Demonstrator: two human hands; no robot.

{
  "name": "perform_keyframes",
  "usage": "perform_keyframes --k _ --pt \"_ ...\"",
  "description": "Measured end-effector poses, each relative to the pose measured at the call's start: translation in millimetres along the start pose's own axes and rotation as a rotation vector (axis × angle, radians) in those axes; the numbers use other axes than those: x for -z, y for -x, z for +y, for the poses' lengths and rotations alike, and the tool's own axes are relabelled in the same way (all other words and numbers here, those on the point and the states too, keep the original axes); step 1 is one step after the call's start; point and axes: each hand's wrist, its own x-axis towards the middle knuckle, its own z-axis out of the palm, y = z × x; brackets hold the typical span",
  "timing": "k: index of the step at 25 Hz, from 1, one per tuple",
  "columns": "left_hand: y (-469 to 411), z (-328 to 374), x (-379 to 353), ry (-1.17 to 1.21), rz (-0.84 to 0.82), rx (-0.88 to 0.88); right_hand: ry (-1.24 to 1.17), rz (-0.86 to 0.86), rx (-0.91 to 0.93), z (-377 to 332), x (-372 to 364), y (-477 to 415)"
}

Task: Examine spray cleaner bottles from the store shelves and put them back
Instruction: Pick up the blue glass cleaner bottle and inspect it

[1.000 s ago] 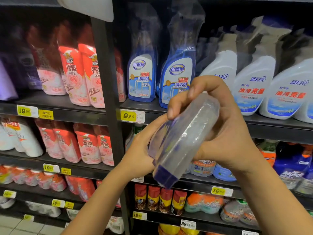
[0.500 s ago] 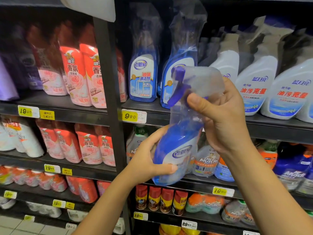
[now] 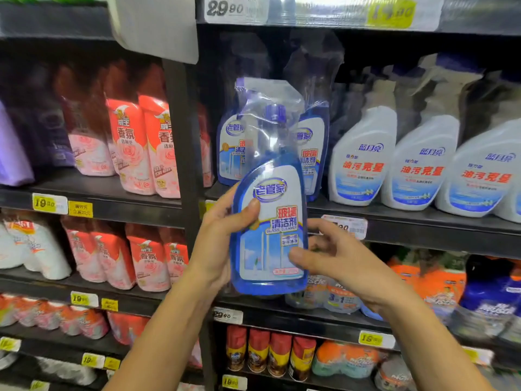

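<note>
Bottle (image 3: 270,221): turned upright since earlier, face forward, long axis vertical.
Left hand (image 3: 217,244): grips left side.
Right hand (image 3: 338,261): thumb on lower front, grip unclear.
Shelf (image 3: 408,224): just behind, higher.

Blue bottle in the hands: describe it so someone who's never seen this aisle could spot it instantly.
Find the black post mid-frame. Just right of it, the left hand and right hand hold a blue bottle upright. Unlike its twins behind, it is off the shelf.

Both hands — left hand (image 3: 222,244), right hand (image 3: 338,263) — hold an upright blue glass-cleaner bottle (image 3: 270,221) before the shelf (image 3: 423,224).
</note>
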Motion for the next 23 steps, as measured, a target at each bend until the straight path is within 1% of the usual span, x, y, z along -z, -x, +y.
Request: perform_keyframes --k 1,2,4,6,10,12,13,15,17,21,23 --pt "-5.8 5.2 0.6 -0.02 0.025 -0.002 -0.007 -0.034 -0.004 1.3 -6.1 -3.5" --pt "-11.4 9.1 0.5 -0.055 0.061 -0.016 -0.035 -0.031 0.018 0.1 -10.9 -9.6" --pt "-23.1 15.1 0.0 -0.157 0.143 -0.064 -0.05 0.038 0.065 -5.0 -16.2 -26.0" --pt "-34.7 21.4 0.6 -0.299 0.199 -0.083 -0.03 0.088 0.072 -9.6 -17.1 -42.5" --pt "-39.5 28.0 9.1 -0.72 0.218 -0.083 0.023 0.141 0.099 -15.2 -14.0 -69.5" --pt "-36.5 25.1 12.7 -0.839 0.215 -0.132 0.047 0.148 0.12 -16.9 -13.0 -80.8" --pt "-37.4 22.3 14.2 -0.856 0.232 -0.164 0.061 0.141 0.132 -17.9 -13.3 -85.9" --pt "-46.1 18.8 15.3 -0.808 0.283 -0.201 0.106 0.132 0.161 -20.5 -15.3 -95.0" --pt "-57.9 16.3 13.8 -0.786 0.316 -0.224 0.193 0.162 0.187 -25.0 -16.3 -102.6" --pt "-74.7 8.7 13.1 -0.732 0.345 -0.238 0.565 0.313 0.225 -31.6 -14.5 -116.2" --pt "-80.1 5.3 15.8 -0.733 0.337 -0.257 0.683 0.418 0.23 -30.6 -18.4 -120.9"
